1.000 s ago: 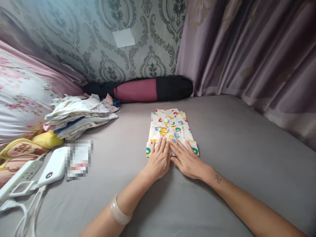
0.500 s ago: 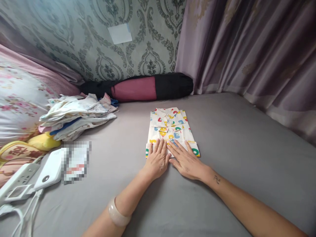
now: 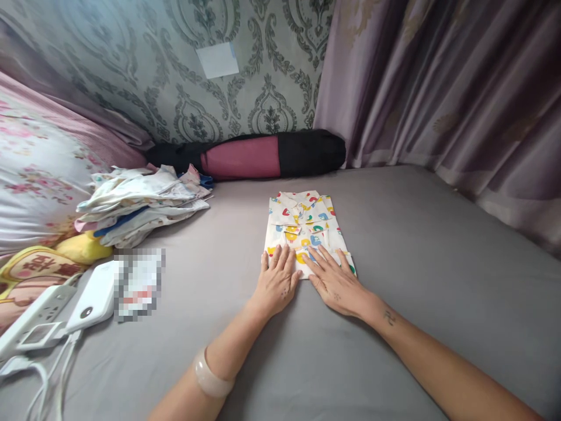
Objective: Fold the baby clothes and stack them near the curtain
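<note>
A small collared shirt [image 3: 302, 216], white with colourful letter-like prints, lies folded into a neat rectangle on the grey bed sheet [image 3: 416, 251]. Its collar points away from me. My left hand [image 3: 277, 280] rests flat on the near left part of the shirt, fingers stretched forward. On the near right part lies my right hand [image 3: 335, 279], palm down with the fingers spread. Both hands cover much of the shirt's near edge. A pale bangle [image 3: 211, 374] circles my left forearm.
Left of the shirt is a pile of clothes [image 3: 144, 199]. Nearer lie a yellow plush [image 3: 90, 247], a white power bank [image 3: 94, 298], a power strip [image 3: 37, 316] with cables, and a blurred-out item [image 3: 140, 286]. A black and maroon long bag [image 3: 241, 156] lies along the wall.
My hands have moved apart along the shirt's near edge, the left one outward to the left and the right one to the right. The view has shifted slightly.
</note>
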The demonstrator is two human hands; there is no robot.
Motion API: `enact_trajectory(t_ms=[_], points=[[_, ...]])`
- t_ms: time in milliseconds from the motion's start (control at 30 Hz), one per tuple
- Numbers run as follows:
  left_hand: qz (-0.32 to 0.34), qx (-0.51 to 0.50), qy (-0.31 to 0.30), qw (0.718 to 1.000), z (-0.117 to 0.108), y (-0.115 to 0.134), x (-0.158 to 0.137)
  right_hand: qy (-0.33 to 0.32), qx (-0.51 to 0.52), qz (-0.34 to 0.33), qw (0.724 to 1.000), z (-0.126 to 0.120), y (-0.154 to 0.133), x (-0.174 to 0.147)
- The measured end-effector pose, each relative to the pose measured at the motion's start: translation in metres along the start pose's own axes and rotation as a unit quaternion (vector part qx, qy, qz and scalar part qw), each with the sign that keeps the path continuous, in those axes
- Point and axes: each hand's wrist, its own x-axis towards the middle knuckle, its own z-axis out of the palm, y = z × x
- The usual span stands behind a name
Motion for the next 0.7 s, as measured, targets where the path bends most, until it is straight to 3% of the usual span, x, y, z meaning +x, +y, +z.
enact_trajectory(t_ms=[700], points=[[-0.037,-0.005,-0.002,0.999,0.000,-0.016,-0.003,-0.011,0.003,0.063,0.998,-0.006,0.010,-0.006]])
